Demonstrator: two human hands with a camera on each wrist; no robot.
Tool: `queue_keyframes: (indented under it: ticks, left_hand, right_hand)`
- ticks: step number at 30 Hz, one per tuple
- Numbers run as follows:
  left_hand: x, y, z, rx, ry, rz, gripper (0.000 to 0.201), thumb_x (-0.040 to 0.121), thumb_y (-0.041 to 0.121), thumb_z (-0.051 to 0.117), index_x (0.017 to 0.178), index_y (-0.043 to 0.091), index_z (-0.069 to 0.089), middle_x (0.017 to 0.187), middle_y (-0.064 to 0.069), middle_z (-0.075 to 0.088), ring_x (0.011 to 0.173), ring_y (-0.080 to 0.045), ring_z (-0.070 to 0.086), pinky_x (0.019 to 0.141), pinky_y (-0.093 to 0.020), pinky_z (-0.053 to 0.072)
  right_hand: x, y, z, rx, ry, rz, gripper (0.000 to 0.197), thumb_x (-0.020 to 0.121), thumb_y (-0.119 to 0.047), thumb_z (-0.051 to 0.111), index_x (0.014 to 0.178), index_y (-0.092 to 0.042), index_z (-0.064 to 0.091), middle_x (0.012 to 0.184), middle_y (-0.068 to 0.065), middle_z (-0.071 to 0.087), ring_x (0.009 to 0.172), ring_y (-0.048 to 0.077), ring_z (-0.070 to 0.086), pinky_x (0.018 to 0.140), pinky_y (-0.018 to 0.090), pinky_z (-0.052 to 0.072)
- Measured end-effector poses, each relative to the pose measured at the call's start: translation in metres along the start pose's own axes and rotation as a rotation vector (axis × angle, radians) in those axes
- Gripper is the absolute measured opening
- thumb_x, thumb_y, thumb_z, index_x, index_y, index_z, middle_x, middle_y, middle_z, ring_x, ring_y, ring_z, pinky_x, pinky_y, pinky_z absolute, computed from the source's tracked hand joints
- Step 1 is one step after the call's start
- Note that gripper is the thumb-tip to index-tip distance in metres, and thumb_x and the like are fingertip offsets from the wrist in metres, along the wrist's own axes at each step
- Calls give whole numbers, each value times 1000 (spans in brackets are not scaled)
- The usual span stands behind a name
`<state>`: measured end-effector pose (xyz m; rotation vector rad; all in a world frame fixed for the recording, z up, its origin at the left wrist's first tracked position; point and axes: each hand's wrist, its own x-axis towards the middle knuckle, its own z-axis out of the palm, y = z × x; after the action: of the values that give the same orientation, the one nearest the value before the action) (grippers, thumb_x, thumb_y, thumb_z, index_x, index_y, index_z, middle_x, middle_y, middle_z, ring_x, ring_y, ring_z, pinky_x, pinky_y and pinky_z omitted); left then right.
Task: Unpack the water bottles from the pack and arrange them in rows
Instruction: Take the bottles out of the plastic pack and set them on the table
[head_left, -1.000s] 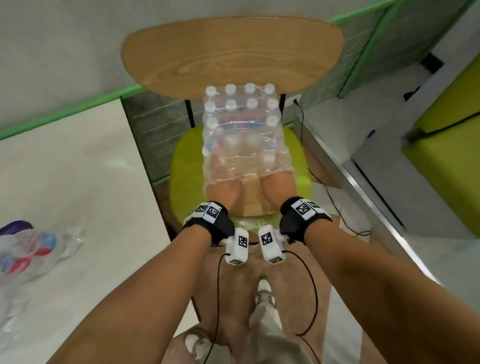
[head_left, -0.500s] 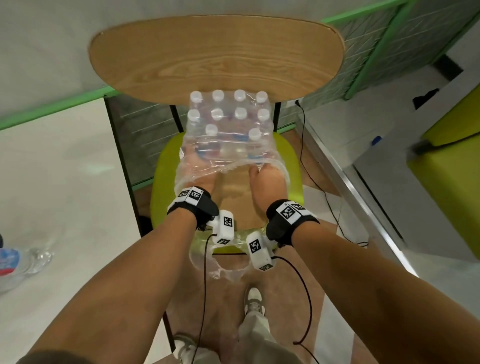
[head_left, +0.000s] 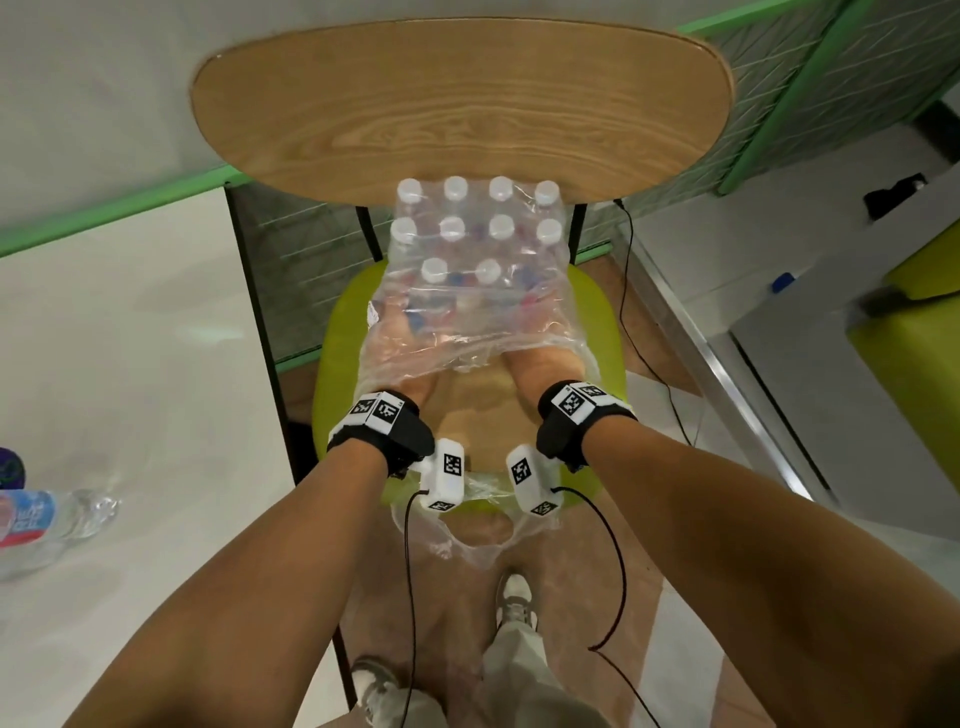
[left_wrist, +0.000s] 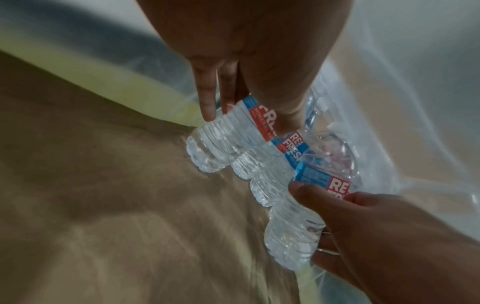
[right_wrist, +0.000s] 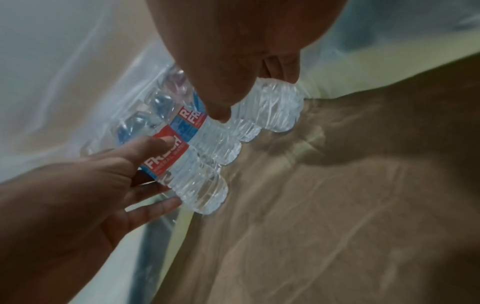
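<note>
A pack of water bottles (head_left: 475, 234) with white caps stands on a chair seat, in loose clear wrap (head_left: 467, 332) open at the near end. Both hands are inside the wrap. My left hand (head_left: 410, 348) grips the left end bottle (left_wrist: 221, 144) of the front row around its label. My right hand (head_left: 540, 364) grips the right end bottle (right_wrist: 275, 105) of the same row. The right wrist view shows my left hand (right_wrist: 155, 164) curled round its red-labelled bottle (right_wrist: 194, 179). Two more bottles stand between the held ones.
The chair has a green seat (head_left: 343, 374) and a wooden back (head_left: 457, 104) just behind the pack. A white table (head_left: 130, 338) on the left carries a loose bottle (head_left: 47, 519). Torn wrap (head_left: 467, 540) hangs over the seat's front edge. A metal-edged counter (head_left: 727, 364) runs along the right.
My head has shifted, so the chair sits differently in view. Both hands have stayed inside the wrap at the front row. The wrap's torn end now hangs over the seat front.
</note>
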<state>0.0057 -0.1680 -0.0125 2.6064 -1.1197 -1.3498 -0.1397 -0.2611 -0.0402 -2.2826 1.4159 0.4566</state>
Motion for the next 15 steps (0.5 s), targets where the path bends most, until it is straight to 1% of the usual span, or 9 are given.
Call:
queue_keyframes:
  ticks: [2,3,6,8,9,10,12,14,15]
  left_hand:
    - [-3,-14,1,194,-75,40,99,83,9,63,156,46,7,154,-12,37,100,-33,60,69,-36,59]
    - [-6,-16,1,224,-94,52,101,81,6,62,156,47,8,154,-13,38,100,-33,61,69,-35,59]
    - [-25,-17,3,283,-96,101,99,78,5,61,157,44,14,157,-11,38,120,-34,59,85,-40,60]
    - [-27,-23,7,319,-87,116,97,81,4,60,157,42,14,159,-10,33,127,-34,55,91,-39,57]
    - [-23,-26,11,365,-94,121,95,83,5,61,158,40,13,161,-10,31,132,-34,51,96,-38,54]
    - [-22,-26,16,373,-112,110,90,87,9,61,159,36,13,162,-10,28,137,-33,46,102,-38,49]
    - [-20,-27,29,241,-58,80,64,102,24,49,159,21,20,162,-12,28,143,-31,37,114,-38,35]
    - [-28,-28,41,60,79,151,47,109,31,31,154,16,33,157,-13,37,139,-30,44,115,-38,32]
    - [-35,-31,45,-20,131,242,45,109,32,34,152,20,37,151,-12,46,131,-28,53,109,-39,39]
  right_hand:
    - [0,6,5,-24,-29,-45,37,96,-10,41,127,-18,59,129,6,60,115,28,58,92,33,47]
    - [-2,7,5,-68,-98,-65,39,96,-11,44,133,-18,57,133,6,58,119,28,58,97,34,48]
    - [-17,17,10,-193,-286,-92,56,93,-15,61,146,-17,43,142,4,52,121,26,57,95,33,48]
    - [-38,27,10,-72,-434,-82,88,88,-12,68,157,-28,16,155,-8,33,122,25,54,84,31,52]
    - [-49,28,10,-45,-452,-108,99,87,-8,68,159,-30,4,156,-13,19,130,24,47,86,31,50]
    - [-56,28,9,-55,-431,-158,103,86,-6,69,159,-30,0,161,-7,15,139,24,38,96,32,46]
    - [-69,22,11,-118,-355,-207,102,82,-7,71,160,-24,7,163,3,20,145,25,32,107,31,38]
    - [-75,9,22,-133,-263,-186,75,89,-11,64,154,-19,27,151,9,43,133,28,48,101,34,44]
    - [-79,2,28,-122,-151,-161,53,95,-14,55,146,-20,39,135,10,57,120,28,58,93,36,49]
